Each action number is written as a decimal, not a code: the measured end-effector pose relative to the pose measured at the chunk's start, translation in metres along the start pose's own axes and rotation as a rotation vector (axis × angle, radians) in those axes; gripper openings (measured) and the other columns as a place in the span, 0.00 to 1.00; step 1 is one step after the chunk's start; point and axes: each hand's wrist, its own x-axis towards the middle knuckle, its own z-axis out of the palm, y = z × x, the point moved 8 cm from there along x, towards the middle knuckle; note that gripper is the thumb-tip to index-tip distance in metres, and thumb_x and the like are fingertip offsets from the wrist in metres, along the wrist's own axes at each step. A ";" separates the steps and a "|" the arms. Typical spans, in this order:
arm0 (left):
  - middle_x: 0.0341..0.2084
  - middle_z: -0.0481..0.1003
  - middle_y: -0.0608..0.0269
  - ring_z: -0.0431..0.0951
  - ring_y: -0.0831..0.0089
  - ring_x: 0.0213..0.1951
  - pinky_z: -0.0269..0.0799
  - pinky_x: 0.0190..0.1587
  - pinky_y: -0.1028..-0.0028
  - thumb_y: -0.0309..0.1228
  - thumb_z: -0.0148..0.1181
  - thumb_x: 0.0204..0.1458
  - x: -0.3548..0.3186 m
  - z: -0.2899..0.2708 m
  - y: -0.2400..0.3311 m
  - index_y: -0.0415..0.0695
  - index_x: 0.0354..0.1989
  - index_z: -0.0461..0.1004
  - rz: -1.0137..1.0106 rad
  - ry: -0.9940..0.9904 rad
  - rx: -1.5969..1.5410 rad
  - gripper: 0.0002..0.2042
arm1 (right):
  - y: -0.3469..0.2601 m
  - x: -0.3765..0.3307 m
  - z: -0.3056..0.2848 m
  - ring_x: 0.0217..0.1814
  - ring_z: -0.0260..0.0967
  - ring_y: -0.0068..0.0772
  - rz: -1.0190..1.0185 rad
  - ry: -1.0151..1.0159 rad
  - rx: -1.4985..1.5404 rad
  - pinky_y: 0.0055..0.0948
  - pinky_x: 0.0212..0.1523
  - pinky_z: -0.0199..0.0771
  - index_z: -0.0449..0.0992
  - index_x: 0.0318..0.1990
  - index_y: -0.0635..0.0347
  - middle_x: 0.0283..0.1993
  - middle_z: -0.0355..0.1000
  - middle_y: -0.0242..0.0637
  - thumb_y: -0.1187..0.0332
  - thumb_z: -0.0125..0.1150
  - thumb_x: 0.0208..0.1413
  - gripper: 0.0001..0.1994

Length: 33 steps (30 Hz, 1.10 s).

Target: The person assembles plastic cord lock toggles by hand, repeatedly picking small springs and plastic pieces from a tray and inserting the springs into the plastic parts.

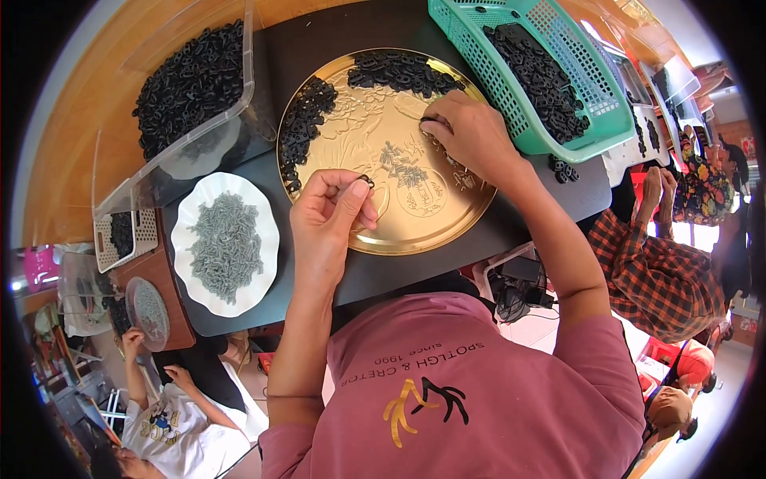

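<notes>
Though near tray (359, 136), white bowl (182, 235) apart

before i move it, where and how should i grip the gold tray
Probably by the raised rim of the gold tray, one hand near left, one near right, coming from your own side. The near stretch looks bare, while black pieces crowd the far and left edges and the green basket stands close at far right.

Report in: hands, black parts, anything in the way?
Left hand pinching small black part, above gold tray. Right hand over tray's right side, pinching another black part. Loose grey pieces on tray between hands.
</notes>
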 end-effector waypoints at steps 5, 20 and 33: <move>0.26 0.74 0.62 0.73 0.80 0.25 0.71 0.29 0.81 0.24 0.56 0.57 -0.001 -0.002 0.001 0.35 0.39 0.70 0.003 0.001 -0.007 0.06 | 0.000 -0.003 0.010 0.29 0.71 0.25 0.163 -0.126 0.559 0.25 0.30 0.71 0.78 0.40 0.64 0.33 0.74 0.34 0.68 0.61 0.55 0.10; 0.50 0.72 0.44 0.78 0.70 0.39 0.75 0.38 0.79 0.24 0.54 0.58 -0.015 0.012 0.021 0.38 0.40 0.68 0.190 -0.064 -0.050 0.05 | -0.060 -0.034 0.011 0.28 0.67 0.15 0.341 -0.145 1.401 0.17 0.29 0.70 0.75 0.49 0.67 0.33 0.72 0.29 0.70 0.60 0.57 0.14; 0.49 0.73 0.43 0.80 0.69 0.39 0.75 0.37 0.79 0.24 0.54 0.58 -0.017 0.010 0.020 0.37 0.41 0.68 0.179 -0.030 -0.050 0.06 | -0.064 -0.041 0.010 0.30 0.67 0.17 0.303 -0.071 1.220 0.19 0.29 0.70 0.74 0.50 0.68 0.38 0.69 0.34 0.70 0.56 0.59 0.14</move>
